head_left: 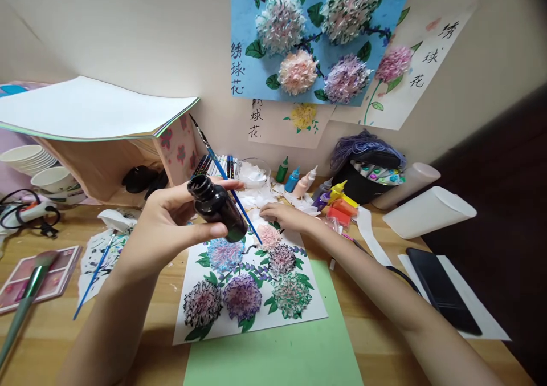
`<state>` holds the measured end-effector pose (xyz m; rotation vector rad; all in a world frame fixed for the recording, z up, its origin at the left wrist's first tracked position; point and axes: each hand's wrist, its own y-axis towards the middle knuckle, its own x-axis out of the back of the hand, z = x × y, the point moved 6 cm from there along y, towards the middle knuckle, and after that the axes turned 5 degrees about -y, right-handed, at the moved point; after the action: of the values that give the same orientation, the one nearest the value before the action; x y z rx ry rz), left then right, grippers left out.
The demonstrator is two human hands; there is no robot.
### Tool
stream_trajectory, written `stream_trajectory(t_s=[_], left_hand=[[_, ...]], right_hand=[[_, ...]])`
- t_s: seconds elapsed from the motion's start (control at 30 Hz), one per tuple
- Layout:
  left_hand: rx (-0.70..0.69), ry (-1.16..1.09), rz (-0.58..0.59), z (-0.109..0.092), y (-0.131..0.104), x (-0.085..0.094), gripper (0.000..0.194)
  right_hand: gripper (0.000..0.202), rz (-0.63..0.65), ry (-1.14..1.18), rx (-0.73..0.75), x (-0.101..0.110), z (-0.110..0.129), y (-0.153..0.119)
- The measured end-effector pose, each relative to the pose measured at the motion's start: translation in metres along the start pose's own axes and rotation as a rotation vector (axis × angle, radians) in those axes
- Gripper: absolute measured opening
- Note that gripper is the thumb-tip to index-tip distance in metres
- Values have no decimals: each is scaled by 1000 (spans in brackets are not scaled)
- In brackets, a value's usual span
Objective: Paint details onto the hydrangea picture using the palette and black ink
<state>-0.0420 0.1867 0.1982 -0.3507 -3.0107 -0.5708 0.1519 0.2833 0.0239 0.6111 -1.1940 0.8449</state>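
Note:
My left hand [171, 220] is closed around a small dark glass bottle [220, 209], tilted with its uncapped mouth toward the upper left. A blue paintbrush [233, 186] slants behind the bottle in the same hand, its dark bristles up and its handle end over the picture. My right hand [286, 216] reaches to the picture's far edge beside white paper scraps, fingers stretched out and slightly bent; the thumb is hidden. Below both hands lies a white sheet [273, 324] with raised pink, blue, purple, black and green flower heads [242, 297] and painted leaves.
Green paper [273, 363] lies under the sheet. Several paint bottles [293, 179] and white scraps [305, 198] stand behind. To the right are a phone [443, 289] and a white cup [429, 212]. At left lie another brush [96, 272] and a large brush [32, 283].

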Motion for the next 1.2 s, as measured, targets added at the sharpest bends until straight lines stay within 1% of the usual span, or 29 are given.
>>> stream_trajectory(t_s=[0.1, 0.17, 0.27, 0.33, 0.4, 0.57, 0.67, 0.73, 0.8, 0.9, 1.0, 1.1, 1.17, 1.2], left_hand=[[-16, -20, -7, -3, -2, 1, 31], [-21, -23, -8, -3, -2, 2, 31], [-17, -33, -7, -4, -1, 3, 32], [-15, -35, -14, -4, -1, 5, 33], [-23, -35, -30, -5, -2, 7, 33], [-40, -42, -65, -6, -4, 11, 31], [-42, -38, -69, -6, -5, 12, 34], [-44, -37, -71, -7, -5, 13, 36], [-53, -29, -72, -9, -6, 13, 36], [-75, -10, -61, -12, -7, 12, 37], [-94, 9, -52, -15, -8, 12, 36], [-71, 34, -72, -14, -8, 14, 33], [-32, 39, -93, -12, -7, 15, 32], [-11, 41, -101, -10, -7, 16, 32]], right_hand=[[51, -53, -28, -83, 0, -22, 3], [53, -85, -58, -152, 3, -37, 3], [55, -117, -98, -225, 11, -48, 3], [51, -128, -112, -229, 16, -43, 4], [46, -118, -105, -181, 20, -29, 7], [36, -52, -67, 57, 18, 21, 23], [26, 12, -131, 167, 12, 38, 31], [24, 33, -196, 195, 8, 39, 34], [28, 23, -264, 182, 6, 32, 36], [35, 4, -342, 82, 5, 14, 38], [34, -34, -364, -49, 10, -1, 40], [28, -69, -371, -93, 16, 3, 40], [25, -91, -334, -54, 16, 15, 42], [24, -99, -278, -16, 14, 22, 43]])
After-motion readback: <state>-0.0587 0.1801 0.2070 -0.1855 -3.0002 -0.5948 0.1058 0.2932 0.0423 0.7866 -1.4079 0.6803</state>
